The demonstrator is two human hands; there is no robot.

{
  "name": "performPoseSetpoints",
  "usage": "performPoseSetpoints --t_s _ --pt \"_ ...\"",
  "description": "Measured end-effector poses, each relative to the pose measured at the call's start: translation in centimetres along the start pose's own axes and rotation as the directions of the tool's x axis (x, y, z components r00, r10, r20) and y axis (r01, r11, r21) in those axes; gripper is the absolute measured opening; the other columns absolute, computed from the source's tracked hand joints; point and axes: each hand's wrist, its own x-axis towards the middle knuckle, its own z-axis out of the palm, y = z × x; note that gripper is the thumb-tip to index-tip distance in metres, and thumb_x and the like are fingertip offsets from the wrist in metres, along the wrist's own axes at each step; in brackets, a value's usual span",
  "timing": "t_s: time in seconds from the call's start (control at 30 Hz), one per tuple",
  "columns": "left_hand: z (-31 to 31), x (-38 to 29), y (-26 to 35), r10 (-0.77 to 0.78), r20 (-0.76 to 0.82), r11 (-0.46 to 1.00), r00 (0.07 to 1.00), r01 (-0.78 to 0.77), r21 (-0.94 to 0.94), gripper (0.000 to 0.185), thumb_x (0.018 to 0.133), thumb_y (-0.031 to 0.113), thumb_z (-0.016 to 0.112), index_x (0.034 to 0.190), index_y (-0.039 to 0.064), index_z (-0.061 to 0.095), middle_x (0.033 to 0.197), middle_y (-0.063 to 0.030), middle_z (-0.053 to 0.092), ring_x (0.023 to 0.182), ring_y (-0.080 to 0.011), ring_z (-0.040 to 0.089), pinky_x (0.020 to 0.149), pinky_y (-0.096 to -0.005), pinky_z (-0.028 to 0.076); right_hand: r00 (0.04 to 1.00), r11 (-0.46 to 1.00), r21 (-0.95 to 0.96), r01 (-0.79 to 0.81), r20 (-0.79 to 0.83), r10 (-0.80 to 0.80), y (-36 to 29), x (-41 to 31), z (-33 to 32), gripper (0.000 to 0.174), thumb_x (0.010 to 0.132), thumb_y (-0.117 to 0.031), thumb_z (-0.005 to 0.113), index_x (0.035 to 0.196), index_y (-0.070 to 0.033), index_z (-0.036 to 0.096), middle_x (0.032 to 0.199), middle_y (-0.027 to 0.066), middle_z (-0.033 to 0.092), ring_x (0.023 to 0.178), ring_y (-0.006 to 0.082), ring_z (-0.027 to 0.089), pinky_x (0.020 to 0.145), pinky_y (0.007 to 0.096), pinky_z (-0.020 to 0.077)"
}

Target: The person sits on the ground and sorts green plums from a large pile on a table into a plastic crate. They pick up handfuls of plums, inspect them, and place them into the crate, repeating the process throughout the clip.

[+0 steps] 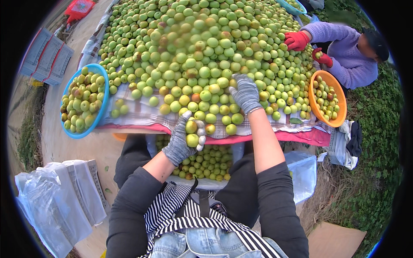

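Note:
My left hand (pixel 182 138), in a grey knit glove with pale fingertips, is held palm up over the table's front edge. Two round green fruits (pixel 192 140), jujube-like, rest inside its curled fingers. My right hand (pixel 246 93), gloved alike, reaches into the front of a large heap of the same fruits (pixel 203 72). Its thumb and fingertips close around one green-yellow fruit (pixel 233 83). Some fruits in the heap have brown-red patches. Below the table edge, between my knees, a plastic-lined container (pixel 206 183) holds more fruits, partly hidden by my left hand and the cloth.
A blue basin (pixel 105 96) of browner fruits stands at left, an orange basket (pixel 343 103) at right. Checked cloth (pixel 145 113) covers the table. A co-worker's red-gloved hand (pixel 297 41) touches the heap. Plastic-covered crates (pixel 61 200) and a plastic-lined crate (pixel 300 174) flank me.

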Motion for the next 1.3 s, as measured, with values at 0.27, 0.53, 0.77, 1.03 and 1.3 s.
performPoseSetpoints --t_s 0.27,0.53,0.77,1.03,1.3 --pt "0.6 -1.3 0.7 0.06 0.249 0.973 0.967 -0.001 -0.232 0.058 0.084 0.054 0.043 0.121 0.01 0.047 0.108 -0.012 0.056 0.08 -0.0216 0.058 0.061 -0.0314 0.051 0.984 0.614 0.784 -0.097 0.169 -0.06 -3.8 -2.9 -6.2 0.036 0.072 -0.024 0.069 0.1 -0.004 0.06 0.09 0.0076 0.062 0.082 0.0164 0.059 0.075 0.0315 0.0486" --pt "0.4 -1.9 1.4 0.172 0.3 0.946 0.938 -0.072 -0.317 0.05 0.084 0.045 0.05 0.122 0.013 0.044 0.111 -0.016 0.051 0.075 -0.0221 0.057 0.061 -0.0285 0.054 0.999 0.757 0.653 0.01 -0.042 0.023 -5.4 -0.8 -2.0 0.032 0.079 -0.018 0.064 0.107 -0.003 0.058 0.097 0.0109 0.061 0.087 0.0193 0.06 0.079 0.0313 0.0478" --pt "-0.9 -3.2 2.2 0.273 0.117 0.945 0.955 -0.244 -0.216 0.04 0.08 0.032 0.06 0.109 0.008 0.048 0.096 -0.0122 0.053 0.071 -0.0182 0.056 0.06 -0.0266 0.052 0.95 0.919 0.318 0.233 -0.277 -0.145 -5.2 0.6 1.0 0.036 0.075 -0.014 0.064 0.108 -0.005 0.057 0.107 0.0142 0.057 0.101 0.029 0.054 0.089 0.0373 0.0431" --pt "-1.9 -3.9 4.2 0.385 -0.042 0.898 0.922 -0.385 -0.215 0.027 0.076 0.027 0.063 0.093 0.009 0.053 0.088 -0.0108 0.054 0.068 -0.0189 0.055 0.057 -0.0279 0.051 0.886 0.923 -0.068 0.379 -0.261 -0.383 -12.1 9.0 1.9 0.034 0.077 -0.013 0.055 0.11 -0.01 0.055 0.11 0.0127 0.055 0.101 0.0283 0.054 0.088 0.0379 0.0428" --pt "-1.1 -3.5 7.6 0.387 0.011 0.8 0.922 -0.33 -0.502 0.037 0.081 0.042 0.052 0.096 0.008 0.055 0.095 -0.0136 0.056 0.067 -0.0218 0.056 0.053 -0.0294 0.052 0.957 0.965 -0.046 0.258 0.152 -0.249 -15.9 10.7 0.7 0.031 0.069 -0.01 0.062 0.1 -0.011 0.057 0.108 0.0144 0.051 0.102 0.0286 0.051 0.088 0.0393 0.0428"
